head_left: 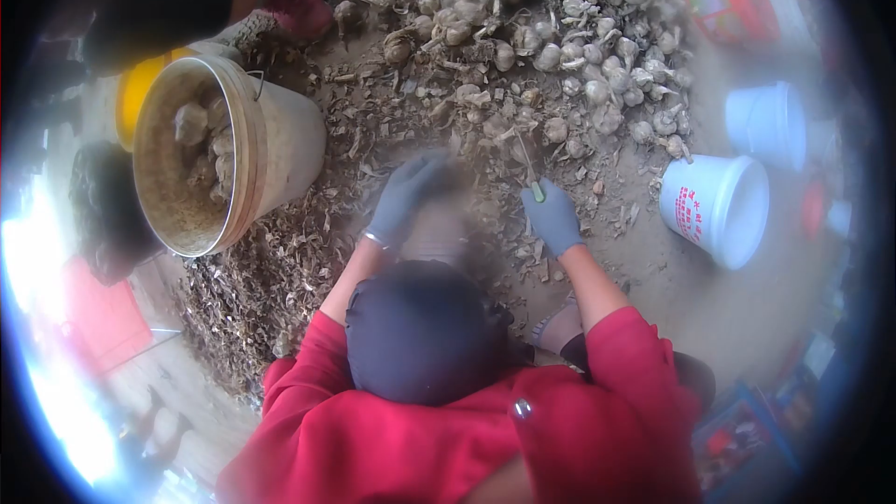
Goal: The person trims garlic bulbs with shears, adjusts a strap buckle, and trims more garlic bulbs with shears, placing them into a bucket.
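Note:
Grey work gloves cover both of my hands. My right hand (pixel 553 217) is closed around a small knife (pixel 537 189) with a green handle, its thin blade pointing away toward the garlic. To its left, my left hand (pixel 408 194) is held low over the littered ground. Its fingers are blurred, so whether it holds anything cannot be made out. Beyond both hands spreads a big heap of garlic bulbs (pixel 597 61), some with short stems. Dry skins and trimmings (pixel 359 117) cover the ground around my hands.
A tilted whitish bucket (pixel 289 135) with garlic bulbs inside stands at left, a yellow bucket (pixel 131 103) behind it. At right are a white bucket with red print (pixel 691 201), a pale blue bucket (pixel 761 121) and a red container (pixel 733 0). Another person's red-gloved hand (pixel 301 11) shows upper left.

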A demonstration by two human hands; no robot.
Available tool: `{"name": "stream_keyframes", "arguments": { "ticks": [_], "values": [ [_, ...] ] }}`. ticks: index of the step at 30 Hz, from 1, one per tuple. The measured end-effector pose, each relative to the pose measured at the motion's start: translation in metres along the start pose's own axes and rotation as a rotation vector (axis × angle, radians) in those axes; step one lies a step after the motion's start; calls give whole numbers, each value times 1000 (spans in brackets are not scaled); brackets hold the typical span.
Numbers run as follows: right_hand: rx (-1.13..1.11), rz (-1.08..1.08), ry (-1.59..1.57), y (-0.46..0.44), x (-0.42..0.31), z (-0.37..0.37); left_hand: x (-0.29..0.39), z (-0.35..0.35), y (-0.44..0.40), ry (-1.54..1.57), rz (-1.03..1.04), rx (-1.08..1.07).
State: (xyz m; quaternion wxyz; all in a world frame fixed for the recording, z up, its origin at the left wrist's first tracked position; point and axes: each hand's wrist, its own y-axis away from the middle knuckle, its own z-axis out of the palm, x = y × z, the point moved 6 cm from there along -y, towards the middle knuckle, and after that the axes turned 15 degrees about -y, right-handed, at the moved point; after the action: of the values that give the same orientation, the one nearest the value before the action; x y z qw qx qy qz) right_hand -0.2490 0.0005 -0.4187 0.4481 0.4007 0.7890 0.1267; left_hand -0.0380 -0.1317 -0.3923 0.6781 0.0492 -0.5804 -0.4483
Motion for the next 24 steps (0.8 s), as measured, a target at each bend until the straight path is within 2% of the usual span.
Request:
{"name": "stream_keyframes", "arguments": {
  "ticks": [2,4,5,7,9,12,13,14,16,19,22,24],
  "values": [
    [-29,-118,-225,10,-4,-3,-18,-7,-14,-104,10,3],
    [-109,-10,-433,23,-4,-7,-29,-11,-28,-178,33,-2],
    [-146,43,-547,31,-3,-8,-31,-8,-30,-106,-35,-53],
    [-225,109,-678,45,1,-13,-28,-8,-41,-523,245,-156],
    [-326,140,-711,56,4,-14,-37,-8,-42,-536,154,-92],
    [-312,-164,267,61,-10,-18,-14,3,-30,-367,228,2],
    [-254,-151,419,59,8,-17,-8,-9,-34,-411,264,126],
    [-224,-74,353,57,18,-20,-7,-21,-31,-350,196,226],
    [-192,85,229,58,38,-24,-9,-51,-33,-359,324,325],
    [-339,489,-639,68,64,-5,-17,-64,-23,-386,131,311],
    [-372,834,-1177,69,53,25,-18,-43,-14,-318,81,276],
    [-336,820,-1386,58,38,38,-26,-33,-15,-309,151,251]
  ]
}}
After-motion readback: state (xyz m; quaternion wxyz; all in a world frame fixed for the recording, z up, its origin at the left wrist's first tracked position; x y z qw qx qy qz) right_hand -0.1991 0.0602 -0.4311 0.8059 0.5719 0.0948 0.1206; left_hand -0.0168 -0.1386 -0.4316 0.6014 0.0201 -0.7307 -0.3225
